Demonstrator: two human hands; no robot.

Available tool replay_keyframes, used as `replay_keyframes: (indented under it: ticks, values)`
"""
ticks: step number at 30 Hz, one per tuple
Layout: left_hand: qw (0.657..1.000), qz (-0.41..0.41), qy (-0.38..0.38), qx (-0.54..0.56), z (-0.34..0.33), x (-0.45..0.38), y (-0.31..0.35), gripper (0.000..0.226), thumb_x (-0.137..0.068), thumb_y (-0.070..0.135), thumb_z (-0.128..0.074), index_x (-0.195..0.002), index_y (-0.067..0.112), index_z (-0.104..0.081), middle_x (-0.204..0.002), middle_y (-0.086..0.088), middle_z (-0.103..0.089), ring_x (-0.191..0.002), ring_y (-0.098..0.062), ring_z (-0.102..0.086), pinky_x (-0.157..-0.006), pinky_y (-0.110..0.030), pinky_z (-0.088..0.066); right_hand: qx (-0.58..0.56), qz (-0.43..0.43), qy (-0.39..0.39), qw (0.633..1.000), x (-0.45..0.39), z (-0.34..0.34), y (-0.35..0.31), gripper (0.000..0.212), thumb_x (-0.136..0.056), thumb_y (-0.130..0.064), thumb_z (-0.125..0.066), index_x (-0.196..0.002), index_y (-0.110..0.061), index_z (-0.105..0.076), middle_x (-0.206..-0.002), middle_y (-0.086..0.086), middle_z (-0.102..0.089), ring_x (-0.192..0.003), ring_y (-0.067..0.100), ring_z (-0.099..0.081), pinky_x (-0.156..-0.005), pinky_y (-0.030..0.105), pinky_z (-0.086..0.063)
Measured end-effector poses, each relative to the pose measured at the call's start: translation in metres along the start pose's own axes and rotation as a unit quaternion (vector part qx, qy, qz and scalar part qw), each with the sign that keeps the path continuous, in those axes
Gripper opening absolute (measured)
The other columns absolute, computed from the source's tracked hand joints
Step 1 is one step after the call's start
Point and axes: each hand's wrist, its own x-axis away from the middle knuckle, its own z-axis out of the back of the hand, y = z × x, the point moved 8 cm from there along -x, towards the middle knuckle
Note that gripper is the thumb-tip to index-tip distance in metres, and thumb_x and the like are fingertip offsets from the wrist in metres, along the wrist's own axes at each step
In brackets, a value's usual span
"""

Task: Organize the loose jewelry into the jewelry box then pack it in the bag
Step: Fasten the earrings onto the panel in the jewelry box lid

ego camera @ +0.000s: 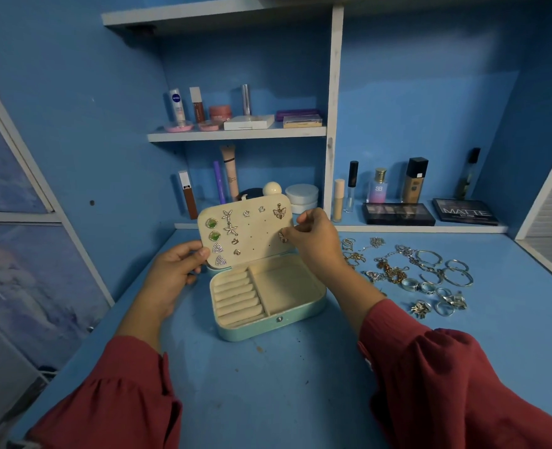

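Jewelry box open at table centre, lid panel upright. Left hand grips the panel's 9 o'clock edge, steadying it. Right hand pinches a butterfly earring against the panel's 3 o'clock edge. Best to keep the lid braced and push the post straight into a hole. Earrings on the panel: about twelve counted. Loose jewelry lies at 3 o'clock of the box, too tangled to count. No bag in view.

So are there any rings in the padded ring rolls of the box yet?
No, the ring rolls in the jewelry box hold nothing, while the rings lie loose on the desk to its right.
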Motion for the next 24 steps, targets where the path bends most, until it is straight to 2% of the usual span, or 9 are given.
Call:
replay_keyframes:
  ticks: [3,5,10,14,21,24]
  values:
    - [1.0,-0.004,0.001,0.001,0.0,0.001,0.001,0.013,-0.091,0.014,-0.061,-0.097,0.019,-0.071,-0.071,0.009,-0.066,-0.061,-0.007,-0.042,-0.05,-0.016,-0.036,0.017,-0.003,0.005,1.0,-0.001,0.002,-0.001,0.03,-0.081,-0.017,-0.075,-0.094,-0.016,-0.047,-0.078,-0.003,-0.051,-0.064,0.007,-0.049,-0.05,0.013,-0.036]
    - [1.0,-0.008,0.0,-0.001,-0.001,0.001,0.002,0.013,-0.091,0.013,-0.061,-0.097,0.018,-0.071,-0.071,0.009,-0.066,-0.06,-0.006,-0.042,-0.049,-0.016,-0.035,0.011,-0.021,-0.001,1.0,-0.001,0.002,0.0,0.032,-0.08,-0.018,-0.076,-0.096,-0.017,-0.048,-0.079,0.001,-0.057,-0.062,0.009,-0.052,-0.05,0.017,-0.037]
    - [1.0,-0.009,-0.001,0.0,0.0,0.002,0.003,0.012,-0.09,0.015,-0.062,-0.096,0.018,-0.072,-0.072,0.007,-0.065,-0.061,-0.007,-0.043,-0.05,-0.016,-0.036,-0.086,-0.095,-0.013,0.992,-0.001,-0.001,0.008,0.033,-0.078,-0.007,-0.075,-0.102,-0.011,-0.053,-0.071,0.01,-0.066,-0.046,0.011,-0.054,-0.039,0.018,-0.039]
    - [1.0,-0.013,-0.006,0.003,-0.001,0.003,0.004,0.013,-0.09,0.013,-0.061,-0.093,0.02,-0.072,-0.07,0.009,-0.065,-0.06,-0.006,-0.043,-0.053,-0.019,-0.035,-0.162,-0.134,-0.036,0.977,-0.001,-0.004,0.012,0.029,-0.079,-0.003,-0.074,-0.099,-0.007,-0.053,-0.071,0.012,-0.069,-0.05,0.015,-0.061,-0.042,0.022,-0.046]
    - [1.0,-0.015,-0.005,0.006,0.001,0.003,0.005,0.014,-0.088,0.013,-0.063,-0.096,0.019,-0.073,-0.073,0.006,-0.065,-0.062,-0.007,-0.043,-0.052,-0.018,-0.036,-0.262,-0.171,-0.088,0.946,0.002,-0.01,0.011,0.011,-0.089,0.006,-0.058,-0.081,-0.001,-0.053,-0.073,0.017,-0.066,-0.059,0.02,-0.065,-0.052,0.023,-0.055]
    - [1.0,-0.014,-0.007,0.005,0.0,0.005,0.005,0.013,-0.088,0.013,-0.063,-0.095,0.019,-0.073,-0.074,0.006,-0.065,-0.062,-0.007,-0.044,-0.055,-0.02,-0.036,-0.277,-0.198,-0.104,0.934,0.002,-0.009,0.011,0.011,-0.094,0.002,-0.052,-0.084,0.005,-0.056,-0.071,0.018,-0.067,-0.058,0.021,-0.067,-0.055,0.024,-0.056]
